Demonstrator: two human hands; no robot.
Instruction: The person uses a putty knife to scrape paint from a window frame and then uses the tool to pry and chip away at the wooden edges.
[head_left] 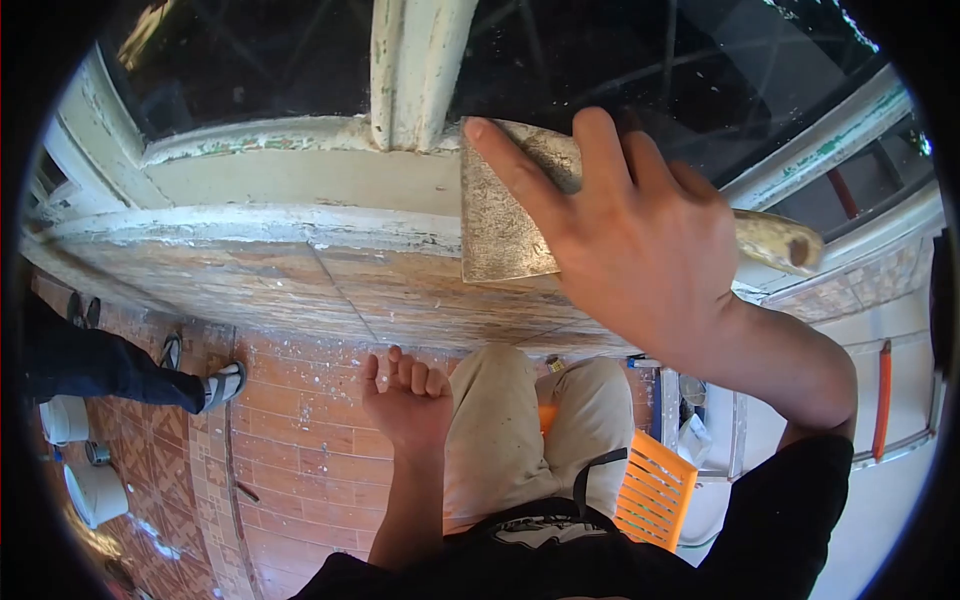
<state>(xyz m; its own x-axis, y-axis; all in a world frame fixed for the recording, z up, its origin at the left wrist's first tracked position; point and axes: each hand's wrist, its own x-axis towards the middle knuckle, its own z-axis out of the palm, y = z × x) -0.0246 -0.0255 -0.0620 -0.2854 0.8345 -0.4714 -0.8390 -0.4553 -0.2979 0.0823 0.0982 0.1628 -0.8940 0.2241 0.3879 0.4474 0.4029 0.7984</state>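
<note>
The right hand is gripping a wide metal scraper, pressing its blade flat against the peeling, paint-flaked window frame just above the tiled sill, with the wooden handle sticking out past the wrist. The left hand is hanging empty with fingers loosely curled, over the brick-patterned tile floor speckled with paint chips. The person is sitting on an orange plastic chair, while another person's sandalled foot is standing at the left near 2 white buckets.
</note>
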